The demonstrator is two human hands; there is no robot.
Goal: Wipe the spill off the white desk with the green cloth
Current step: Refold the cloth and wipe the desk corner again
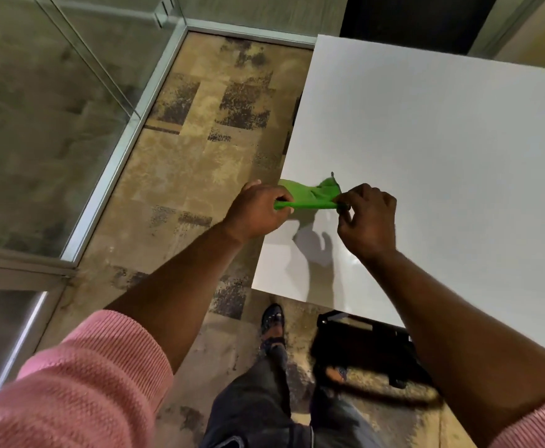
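The fingers (345, 202) of the right hand (369, 218) are pinched on one end of the green cloth (310, 197), and the left hand (258, 211) is clenched round the other end, so the cloth is drawn out between the two hands in a bunched, twisted band. A small corner of the cloth stands up just beyond the right-hand fingers. The cloth hangs over the left edge of the white counter (442, 156), held above the surface rather than lying flat on it; the hands' shadow falls on the counter just nearer the person than the cloth. The left hand sits half off that edge, over the floor (200, 140), while the right hand is fully over the counter. No spill can be made out on the counter. Both forearms are bare, with pink sleeves (80, 389) pushed up toward the elbows. Below the counter's near edge are the person's dark trousers (251, 402) and a sandalled foot (272, 324), with a black object (361, 347) partly under the counter. The floor left of the counter is mottled tan and dark, bordered by a metal-framed glass partition (54, 124).
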